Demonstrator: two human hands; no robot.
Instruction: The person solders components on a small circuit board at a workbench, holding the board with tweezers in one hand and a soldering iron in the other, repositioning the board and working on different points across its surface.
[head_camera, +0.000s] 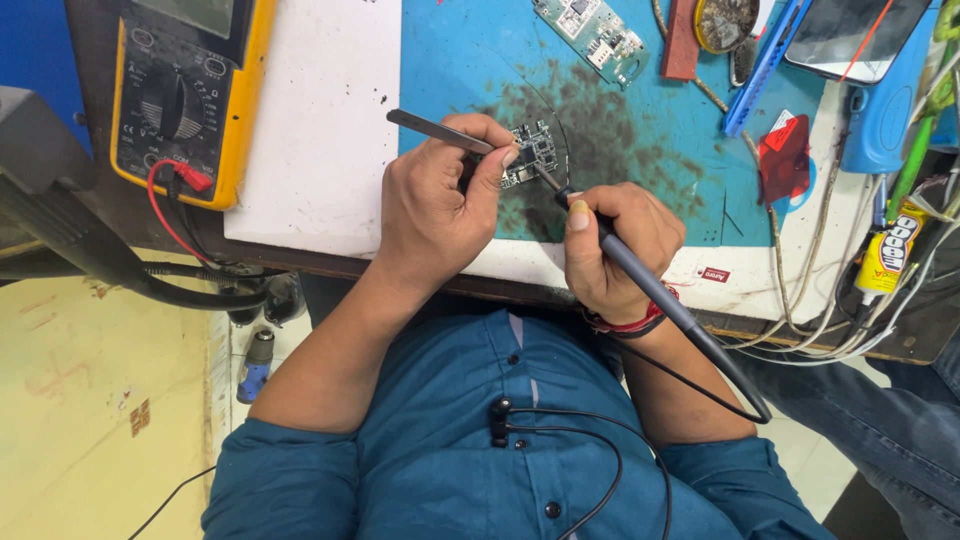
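Both hands work close: left hand (435, 205) pinches tweezers (440, 133), right hand (610, 245) grips soldering iron (640, 285) on small circuit board (530, 155); a slip could bridge pads.

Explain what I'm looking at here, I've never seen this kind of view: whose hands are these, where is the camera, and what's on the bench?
The one picture comes from a camera worn on the person's head, looking down at their own two bare hands. The left hand pinches metal tweezers against a small circuit board on a stained blue mat. The right hand holds a black soldering pen, its tip at the board. At the left sits a yellow meter; another circuit board and a phone lie at the top, tangled cables at the right.
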